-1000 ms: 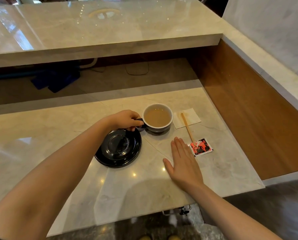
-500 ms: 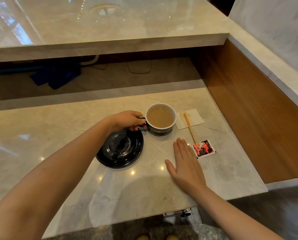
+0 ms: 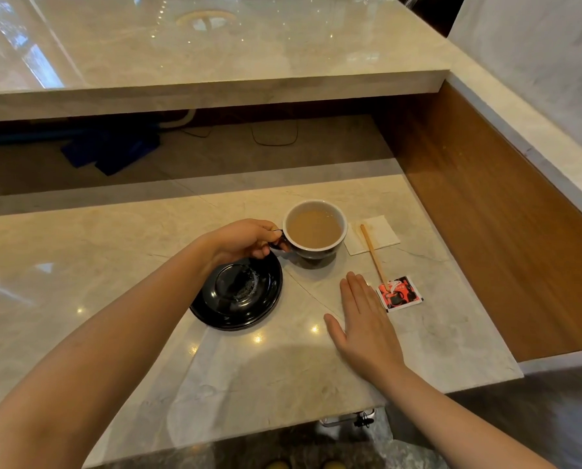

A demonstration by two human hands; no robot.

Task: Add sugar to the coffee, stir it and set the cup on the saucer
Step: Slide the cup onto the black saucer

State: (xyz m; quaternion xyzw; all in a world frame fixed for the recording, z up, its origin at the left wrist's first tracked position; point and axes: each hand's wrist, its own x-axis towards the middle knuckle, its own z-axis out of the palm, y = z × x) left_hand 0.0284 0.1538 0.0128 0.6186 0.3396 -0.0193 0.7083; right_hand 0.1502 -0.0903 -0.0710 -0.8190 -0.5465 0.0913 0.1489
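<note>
Nothing has really moved since the earlier frame: the left hand (image 3: 245, 239) pinches the handle of the coffee cup (image 3: 314, 228) on the tabletop (image 3: 113, 258), beside the black saucer (image 3: 237, 296). The right hand (image 3: 364, 319) lies flat, holding nothing. The nearly full cup may spill if lifted crookedly.

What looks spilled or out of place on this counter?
Nothing is spilled. The cup, held by the left hand, sits off the saucer. The stirrer lies askew across napkin and sugar packet.

left hand (image 3: 249, 240): fingers pinched closed | right hand (image 3: 364, 319): flat, palm down, fingers together
</note>
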